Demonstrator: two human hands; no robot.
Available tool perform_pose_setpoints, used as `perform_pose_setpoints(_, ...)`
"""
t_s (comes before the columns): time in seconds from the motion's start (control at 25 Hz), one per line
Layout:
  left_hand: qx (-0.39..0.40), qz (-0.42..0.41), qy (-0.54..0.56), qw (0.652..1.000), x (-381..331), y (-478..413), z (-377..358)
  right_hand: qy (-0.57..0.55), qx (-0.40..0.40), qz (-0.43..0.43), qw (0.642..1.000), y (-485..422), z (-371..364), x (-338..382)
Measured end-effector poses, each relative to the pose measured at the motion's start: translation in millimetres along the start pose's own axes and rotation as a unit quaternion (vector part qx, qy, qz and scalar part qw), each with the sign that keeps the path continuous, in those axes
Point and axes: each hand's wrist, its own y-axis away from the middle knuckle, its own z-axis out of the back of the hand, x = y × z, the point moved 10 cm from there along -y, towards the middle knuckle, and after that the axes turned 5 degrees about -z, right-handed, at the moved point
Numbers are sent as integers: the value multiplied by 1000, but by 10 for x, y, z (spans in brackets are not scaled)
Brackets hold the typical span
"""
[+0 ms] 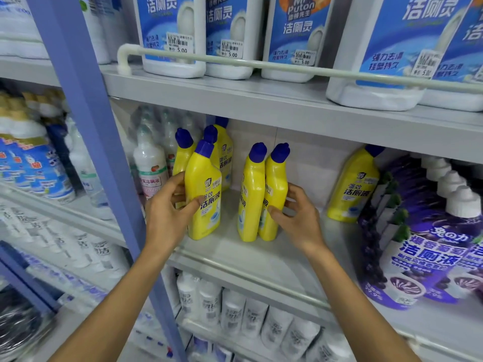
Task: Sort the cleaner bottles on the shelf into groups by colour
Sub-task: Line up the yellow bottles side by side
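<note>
Reaching into a store's middle shelf [261, 259], a person handles yellow cleaner bottles with blue caps. The left hand [167, 212] has its grip closed on the front bottle [203, 194], thumb across the label and fingers around the left side; the bottle stands upright near the shelf's front edge. The right hand [298, 220] grasps the right bottle of a pair [261, 197], thumb on its face and fingers behind its right side; the two stand upright and touching, just right of the front bottle with a bare gap between.

Behind the left hand, three more yellow bottles [222, 152] crowd close together toward the back wall. Left of them stand clear wrapped bottles [150, 163] with pink labels, against the blue post [86, 126]. Well apart to the right, a lone yellow bottle [352, 186] leans leftward beside rows of purple bottles [428, 257] with white caps.

On the shelf above, large white jugs [172, 32] with blue labels and price tags sit behind a pale rail [261, 64]. Below, white bottles [235, 309] line a lower shelf.
</note>
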Motion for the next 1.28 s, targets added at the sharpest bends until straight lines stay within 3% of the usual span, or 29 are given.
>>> perform_pose_setpoints(0.12, -58, 21, 26, 998, -87, 47, 146, 5, -2, 1, 1000, 3, 6, 17)
perform_pose_setpoints(0.24, -94, -80, 9, 992, -601, 103, 243, 16, 1, 6, 1000, -21, 30, 33)
perform_pose_setpoints(0.32, -13, -129, 32, 991, -872, 93, -59, 28, 6, 8, 1000, -41, 56, 33)
perform_pose_setpoints(0.44, 156, -48, 103, 981, -777, -40, -773, 49, 18, 1, 999, -57, 136, 28)
perform_pose_setpoints(0.6, 269, 7, 140, 953, -414, -127, -1367, 61, 40, -13, 997, -29, 352, -2)
perform_pose_setpoints(0.96, 117, 54, 100, 987, -109, -197, -1640, 59, 27, -12, 998, -17, 597, -103)
perform_pose_setpoints(1.2, 232, 64, 127, 962, 160, 75, -1767, 55, -1, -38, 998, 65, 632, -337)
perform_pose_setpoints(1.28, 223, 75, 93, 967, 242, 65, -1787, 62, -5, -38, 997, -18, 634, -369)
